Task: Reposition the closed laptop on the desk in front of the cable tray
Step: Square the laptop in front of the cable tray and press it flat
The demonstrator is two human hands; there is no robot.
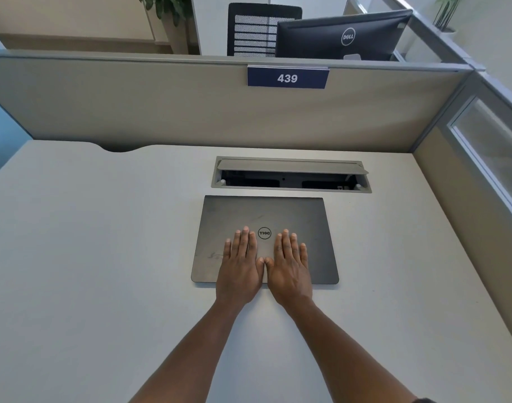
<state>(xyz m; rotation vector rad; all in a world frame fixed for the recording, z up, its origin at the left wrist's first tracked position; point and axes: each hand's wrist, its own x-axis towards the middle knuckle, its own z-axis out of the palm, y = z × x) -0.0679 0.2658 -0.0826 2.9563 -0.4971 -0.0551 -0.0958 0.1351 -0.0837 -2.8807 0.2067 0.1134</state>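
Observation:
A closed grey laptop [263,212] with a round logo lies flat on the white desk [89,242], its far edge close to the cable tray [291,189]. The tray is a recessed slot with its grey lid tilted open. My left hand [240,267] and my right hand [291,267] rest palm down, side by side, on the near half of the laptop lid. The fingers are straight and together, the thumbs touching. Neither hand grips an edge. The hands hide part of the lid's near edge.
A beige partition [161,106] with a blue "439" sign [287,78] closes the far side, and a panel with a window [487,158] closes the right. A monitor [342,36] and an office chair [254,30] stand beyond the partition.

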